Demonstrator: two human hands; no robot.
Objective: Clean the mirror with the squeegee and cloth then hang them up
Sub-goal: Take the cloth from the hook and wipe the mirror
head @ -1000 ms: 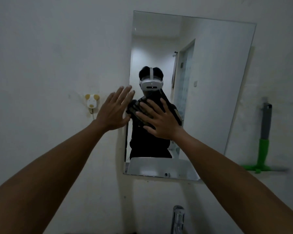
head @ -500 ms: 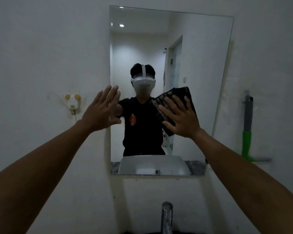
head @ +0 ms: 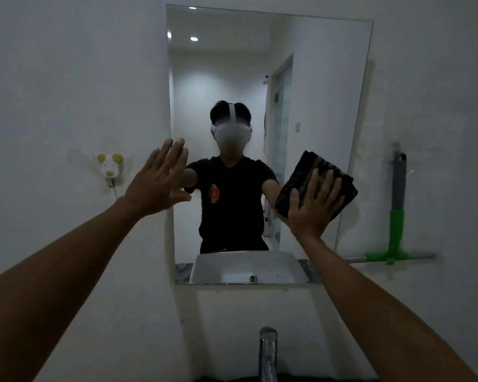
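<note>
Pressing a folded dark cloth (head: 309, 177) flat against the mirror (head: 315, 92) with the right hand (head: 313, 209), fingers straight and spread, palm on the cloth, no curl round it. Cloth looks dark, striped or ribbed, folded into a rough square and tilted so one corner points up; it sits at the mirror's right side, about mid-height, its right corner close to the mirror's right edge. Left hand (head: 159, 186) is flat and wide, fingers straight and together, laid at the mirror's left edge, half over the glass and half over the wall (head: 66, 78); holds nothing. Mirror is a frameless rectangle on the white wall, taller than wide, and shows the reflection of a person in a black shirt wearing a white headset, plus ceiling lights and a door. Squeegee (head: 396, 216) hangs on the wall just right of the mirror, apart from both hands: grey upper handle, green lower part, blade horizontal at the bottom, level with the mirror's lower part. Left of the mirror, near the left hand, a small animal-shaped wall hook (head: 109, 166), white with yellow ears, a cord hanging from it. Below the mirror, a chrome tap (head: 268, 354) at the frame's bottom edge; a white basin shows only as a reflection in the mirror's lower strip. Both forearms cross the lower view, and the right one covers the mirror's lower right corner. Light is dim; can't tell streaks or wet patches on the glass.
</note>
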